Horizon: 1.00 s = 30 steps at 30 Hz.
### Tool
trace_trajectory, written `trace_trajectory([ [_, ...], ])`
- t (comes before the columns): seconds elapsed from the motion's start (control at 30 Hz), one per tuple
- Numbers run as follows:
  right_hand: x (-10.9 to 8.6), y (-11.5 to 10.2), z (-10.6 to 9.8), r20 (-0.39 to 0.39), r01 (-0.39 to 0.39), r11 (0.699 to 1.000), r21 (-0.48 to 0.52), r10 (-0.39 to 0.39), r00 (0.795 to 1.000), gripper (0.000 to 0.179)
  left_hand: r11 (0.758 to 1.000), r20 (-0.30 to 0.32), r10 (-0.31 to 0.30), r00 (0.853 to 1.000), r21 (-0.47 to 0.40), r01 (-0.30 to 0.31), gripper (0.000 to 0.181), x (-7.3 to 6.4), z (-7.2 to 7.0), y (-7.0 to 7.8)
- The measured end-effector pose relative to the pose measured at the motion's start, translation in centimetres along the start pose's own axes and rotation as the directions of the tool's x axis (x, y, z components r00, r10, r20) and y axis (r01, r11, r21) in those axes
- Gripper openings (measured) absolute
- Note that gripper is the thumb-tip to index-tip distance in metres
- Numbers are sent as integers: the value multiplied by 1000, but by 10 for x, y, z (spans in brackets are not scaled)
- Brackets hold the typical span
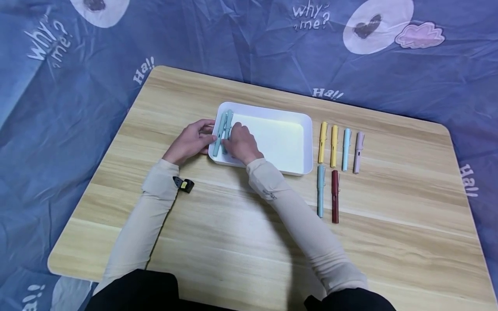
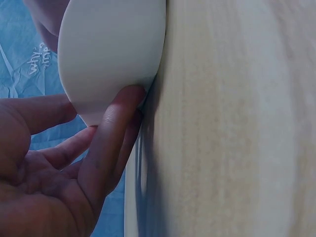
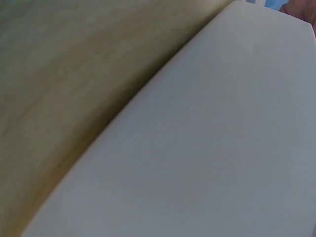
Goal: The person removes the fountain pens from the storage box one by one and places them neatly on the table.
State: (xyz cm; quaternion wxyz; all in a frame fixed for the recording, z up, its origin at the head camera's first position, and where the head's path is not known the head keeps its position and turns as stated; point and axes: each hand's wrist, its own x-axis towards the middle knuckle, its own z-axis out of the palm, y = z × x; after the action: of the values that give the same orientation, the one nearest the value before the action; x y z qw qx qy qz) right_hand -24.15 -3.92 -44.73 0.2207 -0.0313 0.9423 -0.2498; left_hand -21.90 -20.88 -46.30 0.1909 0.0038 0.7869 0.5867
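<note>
A white rectangular tray [image 1: 272, 113] lies on the table, with two teal pens side by side at its left end. My left hand [image 1: 191, 141] holds the tray's left end. In the left wrist view, its fingers [image 2: 112, 140] press the outer wall [image 2: 113, 54], while another digit meets the rim. Inside the tray, my right hand [image 1: 242, 142] pinches the inner teal pen [image 1: 228, 121], partly covering it. The outer teal pen [image 1: 220, 133] lies along the left wall, close to my left thumb. The right wrist view shows mostly the tray's outer wall [image 3: 197, 128].
Right of the tray lie two yellow pens [image 1: 323, 142], a light blue pen [image 1: 346, 150] and a lilac pen [image 1: 358, 153]. Nearer me are a teal pen [image 1: 320, 192] and a dark red pen [image 1: 335, 198]. The wooden table [image 1: 408, 185] meets a blue printed cloth [image 1: 241, 43].
</note>
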Motion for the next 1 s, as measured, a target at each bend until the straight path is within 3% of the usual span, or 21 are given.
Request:
trace_trajectory([
  [0.33,2,1,-1,-24,44,999,7,-43,999,31,1000,-6,-2,1000,-4,2,56,0,1,0],
  [0.7,3,5,-1,-39,27,999,40,-26,999,28,1000,-1,-5,1000,-13,5,56,2,1,-1],
  [1.0,2,11,-5,8,24,992,127,-25,1000,32,1000,-9,-11,1000,11,11,56,1,1,0],
])
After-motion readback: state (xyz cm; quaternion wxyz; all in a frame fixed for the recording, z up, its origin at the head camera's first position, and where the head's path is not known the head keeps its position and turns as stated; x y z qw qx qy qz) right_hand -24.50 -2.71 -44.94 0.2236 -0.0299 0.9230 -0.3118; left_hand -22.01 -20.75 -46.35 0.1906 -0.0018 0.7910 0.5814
